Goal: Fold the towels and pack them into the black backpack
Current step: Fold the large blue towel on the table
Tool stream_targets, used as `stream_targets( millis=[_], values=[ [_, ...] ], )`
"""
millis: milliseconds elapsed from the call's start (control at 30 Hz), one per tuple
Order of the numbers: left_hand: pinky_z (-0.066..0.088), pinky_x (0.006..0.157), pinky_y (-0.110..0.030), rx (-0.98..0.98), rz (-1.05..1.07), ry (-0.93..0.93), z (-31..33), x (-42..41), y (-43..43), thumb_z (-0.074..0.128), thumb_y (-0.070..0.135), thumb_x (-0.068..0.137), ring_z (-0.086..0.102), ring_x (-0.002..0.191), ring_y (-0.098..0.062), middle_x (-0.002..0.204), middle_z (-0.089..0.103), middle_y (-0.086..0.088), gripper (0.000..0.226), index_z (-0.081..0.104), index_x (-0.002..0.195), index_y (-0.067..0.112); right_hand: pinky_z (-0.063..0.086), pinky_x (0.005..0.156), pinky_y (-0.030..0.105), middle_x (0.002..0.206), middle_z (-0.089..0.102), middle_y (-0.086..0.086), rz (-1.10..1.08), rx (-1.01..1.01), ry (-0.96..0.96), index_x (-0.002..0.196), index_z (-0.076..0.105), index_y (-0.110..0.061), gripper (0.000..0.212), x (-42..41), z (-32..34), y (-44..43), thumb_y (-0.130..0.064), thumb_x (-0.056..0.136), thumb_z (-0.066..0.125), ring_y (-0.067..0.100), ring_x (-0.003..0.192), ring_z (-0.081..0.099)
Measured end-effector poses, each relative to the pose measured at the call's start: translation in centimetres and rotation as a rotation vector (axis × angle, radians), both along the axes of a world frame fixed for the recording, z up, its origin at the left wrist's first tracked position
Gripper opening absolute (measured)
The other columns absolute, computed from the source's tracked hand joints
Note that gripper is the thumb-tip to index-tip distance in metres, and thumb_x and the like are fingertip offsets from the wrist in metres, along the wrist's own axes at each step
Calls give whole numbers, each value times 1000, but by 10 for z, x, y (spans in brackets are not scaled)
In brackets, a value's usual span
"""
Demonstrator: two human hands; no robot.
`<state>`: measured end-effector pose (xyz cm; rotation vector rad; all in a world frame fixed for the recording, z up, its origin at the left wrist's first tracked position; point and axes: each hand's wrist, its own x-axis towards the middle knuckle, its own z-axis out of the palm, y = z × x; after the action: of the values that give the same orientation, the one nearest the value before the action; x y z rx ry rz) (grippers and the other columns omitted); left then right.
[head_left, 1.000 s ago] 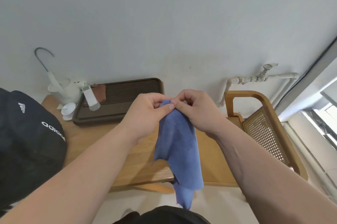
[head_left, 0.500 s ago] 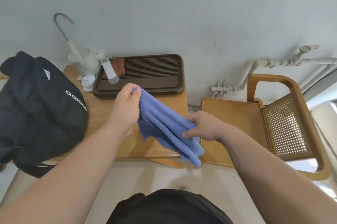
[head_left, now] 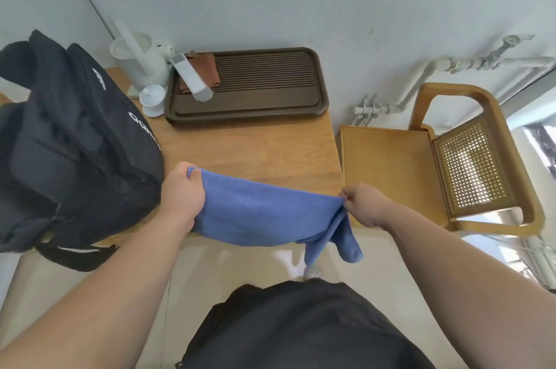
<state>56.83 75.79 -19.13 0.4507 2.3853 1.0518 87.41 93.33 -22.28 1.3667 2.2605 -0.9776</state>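
Both hands are gripping the blue towel (head_left: 264,212), left hand (head_left: 182,194) and right hand (head_left: 365,203) stretching it over the counter (head_left: 255,152) beside the backpack (head_left: 69,140).

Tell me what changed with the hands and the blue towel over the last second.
The left hand and right hand, pinching together a second ago, drew apart sideways, stretching the blue towel wide above the table edge. Both still grip it; nothing was let go. The black backpack, tray and chair stayed put.
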Motion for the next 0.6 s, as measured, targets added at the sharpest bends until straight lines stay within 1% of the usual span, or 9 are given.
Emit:
stream_targets(
  millis=[67,133,233,300,367,467,533,567,600],
  values=[
    [40,69,-34,-41,1,-20,-16,-11,-10,40,17,101,49,82,-25,90,57,-4,19,57,94,11,40,64,32,81,62,5,-109,24,84,80,61,-14,20,-7,0,-6,-11,96,50,26,79,54],
    [37,64,-33,-42,5,-44,-29,-19,-17,40,16,101,47,80,-23,89,55,-3,19,56,94,10,40,66,32,83,62,4,-206,40,139,84,62,-14,19,-12,3,-10,-12,98,50,24,78,54],
    [34,59,-31,-50,-8,-77,-39,-26,-18,39,17,102,42,70,-18,80,49,0,18,55,93,11,37,62,34,73,54,1,-332,72,169,79,56,-18,24,-20,8,-11,-14,101,47,19,68,46],
    [33,60,-31,-43,1,-94,-47,-30,-13,41,18,102,41,70,-21,76,47,1,17,55,93,13,37,60,34,70,54,1,-384,93,167,76,55,-18,26,-26,7,-9,-13,100,47,22,67,47],
    [35,66,-32,-48,26,-100,-53,-34,-6,42,18,102,45,75,-24,77,49,1,17,56,94,13,44,61,35,66,56,3,-440,92,165,72,55,-19,28,-34,6,-5,-11,98,46,29,67,54],
    [42,68,-33,-81,48,-57,-60,-40,9,45,22,102,54,82,-30,85,59,-6,19,61,95,13,58,68,46,68,64,8,-479,57,164,76,61,-20,27,-46,0,12,-12,95,43,36,71,67],
    [42,62,-30,-128,84,8,-61,-46,20,49,22,102,55,81,-30,90,61,-8,19,65,94,15,61,66,49,74,68,12,-482,6,168,83,64,-18,27,-55,-6,27,-13,96,41,37,70,70],
    [44,63,-30,-165,111,43,-60,-50,25,52,23,101,56,82,-30,92,63,-8,18,68,94,18,62,65,49,77,68,13,-465,-18,162,86,64,-18,27,-59,-10,35,-13,96,40,37,69,71],
    [49,68,-31,-198,138,64,-61,-54,29,54,23,100,59,84,-30,94,66,-8,18,71,96,19,62,64,48,78,68,13,-448,-43,154,87,64,-18,27,-64,-14,44,-13,97,40,36,69,71]
  ],
)
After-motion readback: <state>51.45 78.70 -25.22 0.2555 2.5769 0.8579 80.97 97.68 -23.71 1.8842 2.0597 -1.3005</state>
